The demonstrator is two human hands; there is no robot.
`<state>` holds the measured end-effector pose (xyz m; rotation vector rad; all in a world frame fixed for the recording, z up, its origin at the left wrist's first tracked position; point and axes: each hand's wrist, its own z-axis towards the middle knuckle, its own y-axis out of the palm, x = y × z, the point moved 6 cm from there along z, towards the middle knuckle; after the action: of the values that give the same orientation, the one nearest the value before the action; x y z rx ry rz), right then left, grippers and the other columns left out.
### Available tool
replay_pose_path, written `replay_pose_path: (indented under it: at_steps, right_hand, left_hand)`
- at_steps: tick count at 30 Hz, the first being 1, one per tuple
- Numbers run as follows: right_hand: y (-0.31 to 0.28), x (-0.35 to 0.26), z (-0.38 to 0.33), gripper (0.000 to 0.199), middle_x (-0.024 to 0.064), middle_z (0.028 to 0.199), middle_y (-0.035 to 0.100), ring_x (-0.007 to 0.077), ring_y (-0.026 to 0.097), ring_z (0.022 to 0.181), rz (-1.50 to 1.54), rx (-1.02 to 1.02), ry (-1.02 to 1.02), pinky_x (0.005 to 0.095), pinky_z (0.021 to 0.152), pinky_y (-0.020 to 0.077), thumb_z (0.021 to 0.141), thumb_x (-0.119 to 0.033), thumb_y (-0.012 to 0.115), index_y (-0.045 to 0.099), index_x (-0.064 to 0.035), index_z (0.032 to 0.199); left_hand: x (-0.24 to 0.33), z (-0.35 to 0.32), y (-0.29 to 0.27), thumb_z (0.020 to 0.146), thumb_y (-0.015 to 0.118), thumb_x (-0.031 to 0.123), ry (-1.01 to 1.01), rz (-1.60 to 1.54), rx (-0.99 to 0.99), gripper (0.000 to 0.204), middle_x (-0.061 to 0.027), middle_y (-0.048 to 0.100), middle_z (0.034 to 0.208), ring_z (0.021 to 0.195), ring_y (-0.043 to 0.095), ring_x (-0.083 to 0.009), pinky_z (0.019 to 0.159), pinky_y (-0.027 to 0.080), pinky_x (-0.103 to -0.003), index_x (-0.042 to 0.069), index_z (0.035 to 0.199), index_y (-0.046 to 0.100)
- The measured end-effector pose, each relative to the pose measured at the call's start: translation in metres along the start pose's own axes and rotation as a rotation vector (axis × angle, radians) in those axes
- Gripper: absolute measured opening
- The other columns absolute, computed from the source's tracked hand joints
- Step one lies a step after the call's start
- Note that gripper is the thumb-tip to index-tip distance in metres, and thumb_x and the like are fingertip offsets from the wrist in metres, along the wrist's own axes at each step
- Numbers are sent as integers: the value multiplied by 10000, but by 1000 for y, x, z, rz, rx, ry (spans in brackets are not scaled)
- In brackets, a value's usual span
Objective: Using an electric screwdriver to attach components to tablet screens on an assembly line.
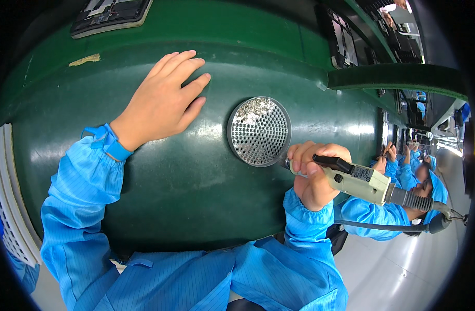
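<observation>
Screwdriver point(369, 184), right hand point(320, 168) closed round it.
Left hand point(162, 101) loosely spread, empty; perforated tray point(230, 140) just beside right grip.

Right fingers point(303, 156): around electric screwdriver point(368, 184) | left fingers point(196, 86): over bench point(170, 207) | perforated tray point(255, 142): between

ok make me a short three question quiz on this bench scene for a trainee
1. Which of the wearer's hands grips the cream power tool?
2. True or false: the left hand touches the round dish.
3. Where in the dish are the small shiny pieces mostly heaped? A) near side B) centre C) far side

Key:
1. The right hand.
2. False; green work surface shows between them.
3. C
</observation>
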<state>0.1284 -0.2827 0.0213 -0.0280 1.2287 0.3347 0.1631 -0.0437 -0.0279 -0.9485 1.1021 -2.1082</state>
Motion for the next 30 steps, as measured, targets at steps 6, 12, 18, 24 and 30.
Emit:
replay_pose_path:
  at_steps: [6, 12, 18, 24, 30]
  right_hand:
    - [7, -1, 1, 310, 108, 674, 523, 196, 501, 599, -68, -23, -15, 379, 642, 460, 802, -5, 629, 458, -47, 1057]
    - [6, -43, 14, 321, 96, 660, 512, 213, 503, 601, 22, 57, -113, 430, 643, 435, 813, -79, 616, 456, -54, 1091]
    - [-15, -51, 16, 313, 101, 683, 535, 206, 533, 610, -175, 191, -257, 399, 641, 471, 800, -27, 600, 465, -32, 1083]
    - [-61, -20, 2, 308, 85, 844, 591, 148, 592, 713, -394, 516, -146, 282, 648, 503, 705, 101, 623, 531, 4, 982]
    - [-70, -20, 3, 266, 49, 851, 580, 125, 575, 741, -305, 555, -99, 268, 658, 484, 712, 68, 638, 549, -24, 946]
  left_hand:
    - [-2, -1, -1, 770, 645, 119, 3, -6, 12, 352, -182, 494, 1228, 1221, 425, -376, 1031, 342, -488, 2, 1097, 594]
    - [-3, 2, -5, 761, 647, 115, 12, -7, 26, 357, -188, 497, 1219, 1210, 433, -383, 1025, 347, -491, 1, 1094, 591]
    - [5, 9, -4, 742, 649, 120, 36, -20, 22, 367, -216, 494, 1209, 1204, 432, -410, 1017, 345, -507, -3, 1083, 589]
    - [13, 5, -14, 727, 652, 99, 17, 4, 12, 372, -225, 498, 1206, 1193, 437, -420, 1009, 347, -523, -10, 1078, 593]
    - [15, 11, -11, 732, 652, 116, 54, 8, 0, 361, -230, 506, 1194, 1179, 447, -419, 1002, 350, -519, -14, 1065, 604]
